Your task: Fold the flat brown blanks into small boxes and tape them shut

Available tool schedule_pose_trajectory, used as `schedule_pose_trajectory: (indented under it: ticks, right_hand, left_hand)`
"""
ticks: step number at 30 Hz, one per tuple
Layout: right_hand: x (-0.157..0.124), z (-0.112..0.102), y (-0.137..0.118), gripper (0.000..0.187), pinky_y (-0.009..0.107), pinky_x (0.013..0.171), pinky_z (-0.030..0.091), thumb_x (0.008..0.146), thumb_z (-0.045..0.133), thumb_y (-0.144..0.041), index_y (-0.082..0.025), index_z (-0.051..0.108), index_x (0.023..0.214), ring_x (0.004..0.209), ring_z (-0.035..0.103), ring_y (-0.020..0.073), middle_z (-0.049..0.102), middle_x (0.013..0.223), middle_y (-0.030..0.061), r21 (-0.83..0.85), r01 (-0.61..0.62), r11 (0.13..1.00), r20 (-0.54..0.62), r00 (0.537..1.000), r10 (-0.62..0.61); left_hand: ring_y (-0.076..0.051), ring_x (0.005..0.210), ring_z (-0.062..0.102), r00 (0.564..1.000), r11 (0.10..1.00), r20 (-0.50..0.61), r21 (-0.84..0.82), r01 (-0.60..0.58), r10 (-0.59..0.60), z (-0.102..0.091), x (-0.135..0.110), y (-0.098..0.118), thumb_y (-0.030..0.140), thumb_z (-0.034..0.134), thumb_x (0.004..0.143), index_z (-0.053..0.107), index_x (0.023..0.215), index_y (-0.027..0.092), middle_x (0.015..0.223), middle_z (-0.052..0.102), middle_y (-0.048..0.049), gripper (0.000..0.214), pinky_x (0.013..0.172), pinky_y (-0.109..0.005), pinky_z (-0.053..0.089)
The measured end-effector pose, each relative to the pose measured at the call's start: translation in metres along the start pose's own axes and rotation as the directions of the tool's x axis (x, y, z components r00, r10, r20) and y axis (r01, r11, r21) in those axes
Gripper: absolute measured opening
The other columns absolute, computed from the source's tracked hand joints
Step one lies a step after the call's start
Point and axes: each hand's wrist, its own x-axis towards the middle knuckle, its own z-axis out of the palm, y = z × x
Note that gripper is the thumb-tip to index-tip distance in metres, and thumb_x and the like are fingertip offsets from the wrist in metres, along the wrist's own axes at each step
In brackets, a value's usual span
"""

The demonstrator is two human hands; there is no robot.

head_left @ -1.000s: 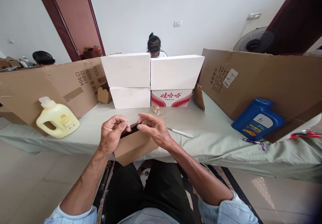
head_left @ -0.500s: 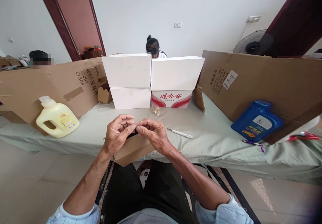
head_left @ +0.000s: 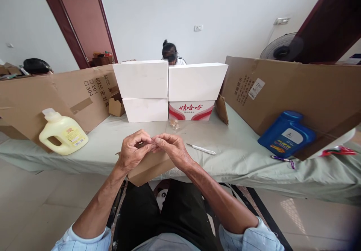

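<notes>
My left hand (head_left: 134, 151) and my right hand (head_left: 172, 148) meet fingertip to fingertip just above a small brown cardboard box (head_left: 149, 166) that rests at the table's near edge over my lap. Both hands are closed in a pinch on something tiny that I cannot make out. A white pen-like tool (head_left: 200, 148) lies on the cloth just right of my right hand. A small clear packet (head_left: 175, 123) lies beyond my hands, in front of the white boxes.
The table has a pale green cloth (head_left: 239, 149). Stacked white boxes (head_left: 169, 89) stand at the back, with a person seated behind them. Cardboard sheets (head_left: 296, 89) wall both sides. A yellow jug (head_left: 62, 133) lies left, a blue jug (head_left: 286, 138) right.
My hands have come together over the box: a second ago they were apart, now their fingertips touch in a shared pinch.
</notes>
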Motion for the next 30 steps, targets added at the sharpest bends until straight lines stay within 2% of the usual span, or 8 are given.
schedule_pose_trajectory:
  ticks: [6,9,15,19,23,25,27,30]
  right_hand:
    - [0.002,-0.008,0.002,0.048,0.031,0.075,0.060,0.074,0.098,-0.064,-0.019,0.080,0.081,0.071,0.067,0.0152,0.075,0.076,0.0008,-0.015,-0.054,0.998,-0.012,0.999,0.053]
    - [0.004,-0.012,0.005,0.048,0.030,0.072,0.059,0.073,0.099,-0.062,-0.020,0.077,0.081,0.069,0.068,0.0151,0.075,0.074,0.0002,0.005,-0.045,0.999,-0.042,0.998,0.045]
    - [0.008,-0.010,0.013,0.057,0.029,0.069,0.062,0.068,0.104,-0.058,-0.022,0.066,0.091,0.064,0.072,0.0145,0.074,0.074,-0.0029,0.111,0.031,0.993,-0.044,0.999,-0.026]
    - [0.010,-0.010,0.014,0.059,0.029,0.066,0.061,0.070,0.103,-0.059,-0.023,0.063,0.094,0.063,0.072,0.0154,0.074,0.074,-0.0028,0.087,0.042,0.995,-0.017,0.999,-0.041]
    - [0.009,-0.013,0.017,0.054,0.030,0.062,0.055,0.082,0.092,-0.068,-0.023,0.061,0.086,0.060,0.066,0.0162,0.069,0.069,-0.0018,-0.108,0.117,0.987,-0.087,0.988,-0.127]
    - [0.009,-0.018,0.020,0.046,0.034,0.070,0.055,0.098,0.077,-0.065,-0.023,0.065,0.085,0.070,0.066,0.0186,0.071,0.075,0.0021,-0.379,0.259,0.888,-0.098,0.943,-0.317]
    - [0.007,-0.024,0.024,0.037,0.039,0.083,0.054,0.110,0.064,-0.055,-0.023,0.071,0.092,0.086,0.067,0.0228,0.076,0.091,0.0075,-0.651,0.380,0.658,0.021,0.875,-0.484]
    - [0.005,-0.032,0.030,0.026,0.043,0.094,0.052,0.115,0.057,-0.040,-0.022,0.075,0.112,0.106,0.067,0.0273,0.078,0.116,0.0129,-0.829,0.436,0.350,0.249,0.848,-0.468]
  left_hand:
    - [-0.013,0.063,0.060,0.999,0.986,0.038,0.163,-0.015,0.009,0.003,-0.001,0.007,0.022,0.082,0.089,0.074,0.079,0.021,0.069,0.066,0.0011,0.013,0.063,-0.025,0.049]
    - [-0.017,0.069,0.067,0.994,0.994,0.074,0.078,0.079,-0.084,0.004,-0.003,0.008,0.032,0.083,0.090,0.080,0.091,0.021,0.078,0.074,-0.0029,0.011,0.067,-0.028,0.056]
    - [-0.016,0.066,0.071,0.955,0.952,-0.002,-0.089,0.294,-0.295,-0.001,-0.003,0.003,0.041,0.090,0.087,0.079,0.097,0.019,0.078,0.077,-0.0032,0.027,0.062,-0.025,0.059]
    - [-0.016,0.066,0.069,0.953,0.957,0.130,-0.062,0.283,-0.273,-0.004,0.002,0.005,0.041,0.085,0.092,0.086,0.109,0.019,0.080,0.079,-0.0049,0.028,0.062,-0.026,0.057]
    - [-0.013,0.061,0.060,0.979,0.980,0.059,-0.021,0.198,-0.197,-0.001,0.004,0.006,0.037,0.083,0.093,0.088,0.091,0.020,0.069,0.071,-0.0018,0.018,0.058,-0.025,0.049]
    - [-0.013,0.059,0.060,0.975,0.975,-0.005,-0.043,0.220,-0.220,0.000,0.003,0.005,0.041,0.083,0.093,0.086,0.088,0.020,0.066,0.068,-0.0006,0.021,0.059,-0.026,0.050]
    - [-0.013,0.056,0.059,0.965,0.965,-0.055,-0.080,0.251,-0.256,0.001,0.002,0.002,0.046,0.082,0.094,0.081,0.083,0.020,0.063,0.066,0.0005,0.029,0.059,-0.026,0.051]
    - [-0.011,0.053,0.055,0.949,0.948,-0.105,-0.154,0.279,-0.297,-0.001,-0.001,-0.004,0.053,0.083,0.094,0.073,0.078,0.020,0.059,0.061,0.0024,0.038,0.056,-0.025,0.049]
